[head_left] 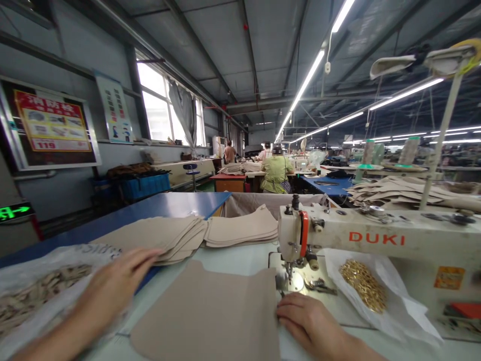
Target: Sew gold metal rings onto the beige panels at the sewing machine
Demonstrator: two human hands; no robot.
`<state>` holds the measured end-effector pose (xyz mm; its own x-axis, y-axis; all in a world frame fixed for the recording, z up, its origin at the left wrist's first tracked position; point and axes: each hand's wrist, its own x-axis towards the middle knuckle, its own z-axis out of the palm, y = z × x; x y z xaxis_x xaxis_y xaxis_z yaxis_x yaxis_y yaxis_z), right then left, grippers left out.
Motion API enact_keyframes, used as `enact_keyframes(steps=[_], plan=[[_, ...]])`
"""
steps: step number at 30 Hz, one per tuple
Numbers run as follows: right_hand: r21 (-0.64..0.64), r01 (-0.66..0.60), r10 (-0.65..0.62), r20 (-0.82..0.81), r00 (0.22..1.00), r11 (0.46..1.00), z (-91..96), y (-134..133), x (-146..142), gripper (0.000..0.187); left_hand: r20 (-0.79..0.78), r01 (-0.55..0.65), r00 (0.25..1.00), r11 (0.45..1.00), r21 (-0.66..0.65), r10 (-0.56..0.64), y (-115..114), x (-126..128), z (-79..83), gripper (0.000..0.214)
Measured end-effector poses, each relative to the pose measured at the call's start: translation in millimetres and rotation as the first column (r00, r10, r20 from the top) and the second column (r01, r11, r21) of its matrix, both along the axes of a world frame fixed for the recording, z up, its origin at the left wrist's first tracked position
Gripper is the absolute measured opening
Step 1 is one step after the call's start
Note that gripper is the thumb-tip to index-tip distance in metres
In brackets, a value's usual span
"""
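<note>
occupying the right, a sewing machine (340,230) is bordered at left by a beige panel (210,313), laid flat near the needle (289,272). positioning seems in hand; alignment is probably called for. stacked panels (158,231) are neared by the left hand (122,275), the panel's edge by the right hand (310,318); neither grip can be told. space is narrowed by gold-coloured pieces (364,286).

Left hand (124,276) by stacked beige pieces (150,233) — contact unclear from here, right hand (310,321) at loose beige panel's (210,311) right edge, sewing machine (413,260) alongside, gold metal bits (363,286) on white sheet (400,298), green-clad co-worker (276,173) beyond.
</note>
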<state>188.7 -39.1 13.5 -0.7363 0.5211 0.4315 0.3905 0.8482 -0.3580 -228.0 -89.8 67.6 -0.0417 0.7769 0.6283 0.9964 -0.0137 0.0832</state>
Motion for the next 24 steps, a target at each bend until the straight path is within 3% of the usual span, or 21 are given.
enact_keyframes(steps=[2, 4, 6, 8, 10, 13, 19, 22, 24], plan=[[-0.045, 0.042, -0.044, -0.036, 0.998, 0.998, -1.2, 1, 1, 0.028, -0.066, 0.285, 0.954, 0.953, -0.102, -0.292, 21, 65, -0.6, 0.031], [-0.111, 0.091, -0.102, -0.09, 0.991, 0.99, -3.2, 1, 3, 0.029, -0.103, 0.557, 0.81, 0.812, -0.174, -0.577, 31, 129, -13.7, 0.036], [-0.214, 0.116, -0.152, -0.158, 0.976, 0.97, -5.1, 2, 5, 0.031, -0.118, 0.681, 0.69, 0.696, -0.226, -0.714, 37, 180, -29.5, 0.033], [-0.336, 0.1, -0.185, -0.232, 0.955, 0.936, -7.0, 4, 7, 0.031, -0.138, 0.748, 0.608, 0.622, -0.232, -0.782, 42, 211, -40.8, 0.031], [-0.459, 0.052, -0.218, -0.317, 0.923, 0.887, -9.5, 8, 7, 0.027, -0.147, 0.792, 0.556, 0.575, -0.203, -0.818, 50, 225, -47.0, 0.032], [-0.62, -0.047, -0.29, -0.431, 0.854, 0.783, -14.7, 18, 6, 0.024, -0.174, 0.846, 0.503, 0.523, -0.099, -0.846, 66, 225, -52.9, 0.036], [-0.766, -0.223, -0.383, -0.523, 0.762, 0.603, -24.8, 34, 2, 0.032, -0.238, 0.897, 0.439, 0.435, 0.071, -0.866, 83, 218, -62.6, 0.028], [-0.795, -0.261, -0.428, -0.535, 0.728, 0.548, -28.3, 38, 2, 0.035, -0.203, 0.89, 0.457, 0.446, 0.098, -0.866, 82, 220, -62.0, 0.024], [-0.799, -0.252, -0.449, -0.533, 0.717, 0.546, -29.0, 38, 3, 0.034, -0.118, 0.856, 0.515, 0.502, 0.126, -0.849, 81, 221, -60.9, 0.021]])
